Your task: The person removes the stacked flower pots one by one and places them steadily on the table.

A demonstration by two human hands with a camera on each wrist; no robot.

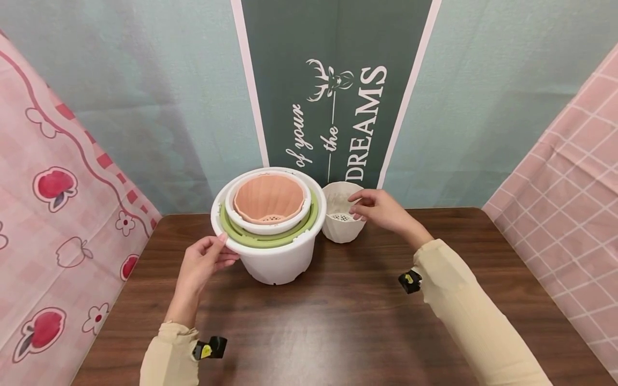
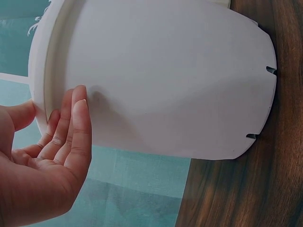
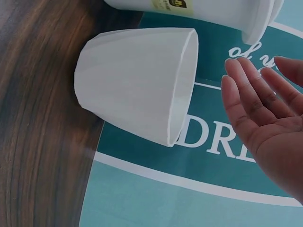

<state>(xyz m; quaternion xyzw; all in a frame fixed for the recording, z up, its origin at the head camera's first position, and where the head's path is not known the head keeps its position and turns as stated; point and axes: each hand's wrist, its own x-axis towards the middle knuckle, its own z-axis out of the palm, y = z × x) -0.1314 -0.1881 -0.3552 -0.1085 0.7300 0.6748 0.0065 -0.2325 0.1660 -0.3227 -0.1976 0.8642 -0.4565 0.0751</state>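
Note:
A large white flowerpot (image 1: pixel 277 265) stands on the table with smaller pots nested inside it. Within its rim sit a green pot (image 1: pixel 265 242), a smaller white pot (image 1: pixel 258 228) and a peach fluted pot (image 1: pixel 270 198) with drain holes. My left hand (image 1: pixel 203 261) grips the large pot's rim at the near left, thumb on the rim and fingers underneath against the wall (image 2: pixel 165 85). Just right of the nest is a small white faceted pot (image 1: pixel 344 231), upright. Above its right side hovers my right hand (image 1: pixel 383 212), fingers loosely bent; the right wrist view shows them apart from the small pot (image 3: pixel 132 80).
The dark wooden table (image 1: pixel 338 311) extends in front of the pots and to both sides. Behind them hangs a teal cloth (image 1: pixel 193 107) with white lettering. Pink patterned cloth (image 1: pixel 63 225) hangs at the left, pink checked cloth (image 1: pixel 565 225) at the right.

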